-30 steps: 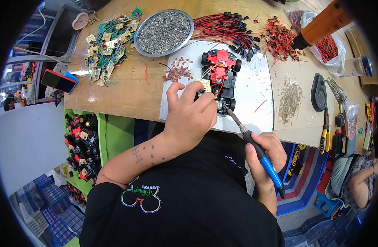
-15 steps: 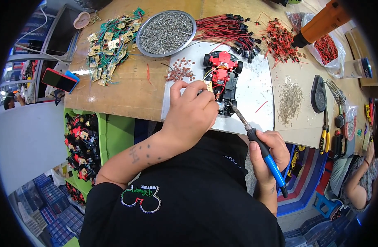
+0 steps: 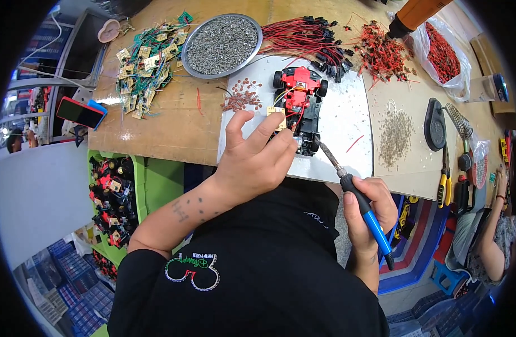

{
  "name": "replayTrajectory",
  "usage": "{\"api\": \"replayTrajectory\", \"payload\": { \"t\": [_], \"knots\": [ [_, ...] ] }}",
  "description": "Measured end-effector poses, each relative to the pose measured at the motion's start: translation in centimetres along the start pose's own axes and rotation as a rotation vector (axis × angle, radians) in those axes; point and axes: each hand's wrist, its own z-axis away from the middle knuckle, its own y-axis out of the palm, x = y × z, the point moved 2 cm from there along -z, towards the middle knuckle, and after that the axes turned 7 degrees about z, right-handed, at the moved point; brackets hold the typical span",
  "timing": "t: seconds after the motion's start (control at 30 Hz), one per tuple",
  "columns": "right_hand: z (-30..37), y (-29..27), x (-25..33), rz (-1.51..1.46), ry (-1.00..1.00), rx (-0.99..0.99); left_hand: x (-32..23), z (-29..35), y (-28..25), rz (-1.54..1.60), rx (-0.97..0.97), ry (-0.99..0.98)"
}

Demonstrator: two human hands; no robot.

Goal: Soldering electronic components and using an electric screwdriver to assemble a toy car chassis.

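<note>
A toy car chassis (image 3: pixel 309 115), red and black with wires, lies on a white sheet (image 3: pixel 345 129) in front of me. My left hand (image 3: pixel 255 154) reaches over its near left part, fingertips closed at its near end; the thumb is hidden. The outer fingers are raised and bent. A small tan circuit board (image 3: pixel 276 119) shows beside the chassis, next to those fingers. My right hand (image 3: pixel 370 210) grips a soldering iron (image 3: pixel 376 231) with a blue and black handle. The iron's tip points up and left, close to the chassis's near right wheel.
Behind lie wired circuit boards (image 3: pixel 148 62), a metal dish (image 3: pixel 196 66) of small metal parts and red-black cables (image 3: pixel 292 42). Brown disc-shaped components (image 3: pixel 242 95) sit left of the chassis. An orange-black tool (image 3: pixel 418 17) hangs at upper right. Pliers (image 3: pixel 444 185) and a co-worker's arm (image 3: pixel 491 219) are right.
The outer fingers of my left hand have lifted and spread a little, uncovering more of the circuit board. The soldering iron tip remains close to the wheel. The whole view has shifted slightly.
</note>
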Motion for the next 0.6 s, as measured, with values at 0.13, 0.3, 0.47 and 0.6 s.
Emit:
{"api": "replayTrajectory", "payload": {
  "t": [0.13, 0.3, 0.47, 0.6],
  "knots": [
    [-0.1, 0.0, 0.2, 0.009, -0.006, 0.001, -0.1, 0.7, 0.5, 0.034, -0.009, -0.06],
    [-0.1, 0.0, 0.2, -0.002, 0.018, 0.006, 0.0, 1.4, 0.4, -0.038, -0.077, 0.019],
    [-0.3, 0.2, 0.4, 0.008, 0.027, 0.013, 0.0, 1.8, 1.0, -0.07, -0.121, 0.024],
    [-0.4, 0.3, 0.4, 0.0, 0.036, 0.022, 0.1, 1.8, 1.0, -0.042, -0.139, -0.025]
  ]
}}
